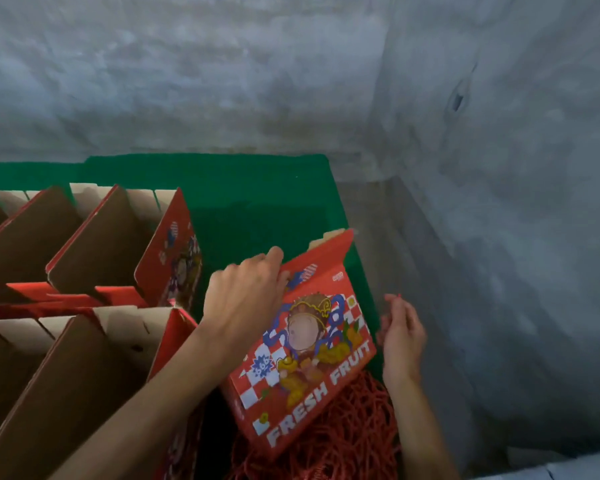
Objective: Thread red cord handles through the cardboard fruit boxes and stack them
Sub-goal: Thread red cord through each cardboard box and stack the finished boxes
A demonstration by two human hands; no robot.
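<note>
Your left hand [246, 292] grips the top edge of the flat fruit box [305, 344], tilted over the red cord pile [343, 441] at near right. Your right hand [400, 337] hangs loose just beside it, holding nothing I can make out. Stacked boxes [94, 258] stand left.

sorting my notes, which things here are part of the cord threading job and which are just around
Job:
- FRESH FRUIT box, gripped by left hand
- right hand
- red cords
- standing boxes

Just around:
- green surface
- grey wall
</note>
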